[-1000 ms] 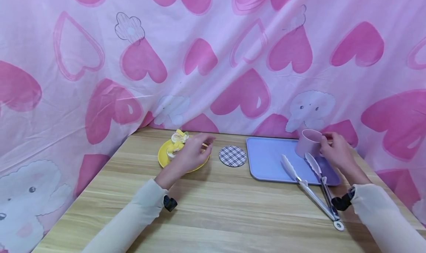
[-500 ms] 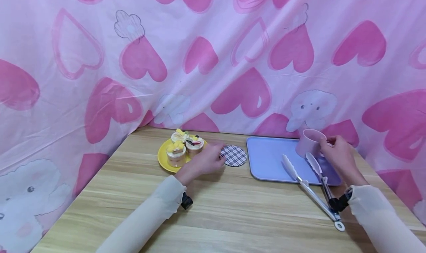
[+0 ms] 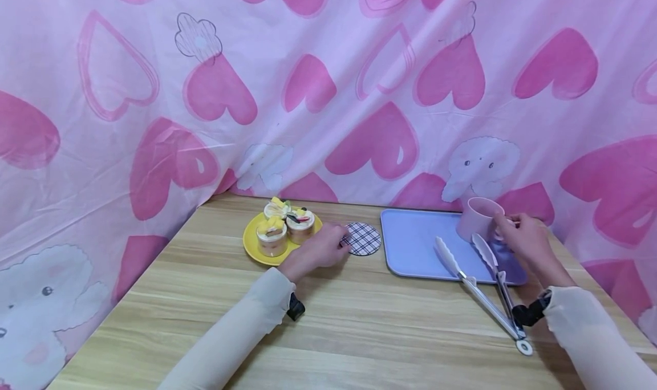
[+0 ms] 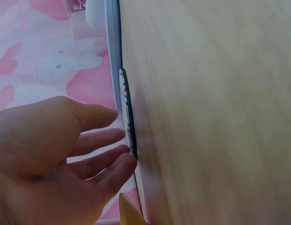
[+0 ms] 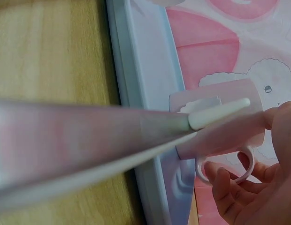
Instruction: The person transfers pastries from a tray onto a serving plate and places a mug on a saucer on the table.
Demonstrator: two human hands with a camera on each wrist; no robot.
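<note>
My left hand [image 3: 327, 246] is at the near left edge of a round plaid coaster [image 3: 363, 239], which lies flat on the table. In the left wrist view the fingers are loosely bent, with fingertips [image 4: 128, 158] at the edge of the coaster [image 4: 126, 108]; the thumb stands apart from it. My right hand [image 3: 528, 239] holds a pink mug [image 3: 477, 219] by its handle [image 5: 249, 164], the thumb near the rim. The mug stands upright at the right of a blue tray [image 3: 413, 242]. Metal tongs [image 3: 482, 299] with pale tips lean across the tray's front edge.
A yellow plate [image 3: 251, 247] with three dessert cups [image 3: 272, 244] stands left of the coaster. The tongs' spread arms lie in front of the mug, their joined end on the wooden table [image 3: 359, 333]. A pink heart-patterned cloth [image 3: 287, 93] hangs behind the table.
My left hand has moved right, from over the yellow plate to the coaster, uncovering the dessert cups. The right hand stays at the mug, which has hardly moved.
</note>
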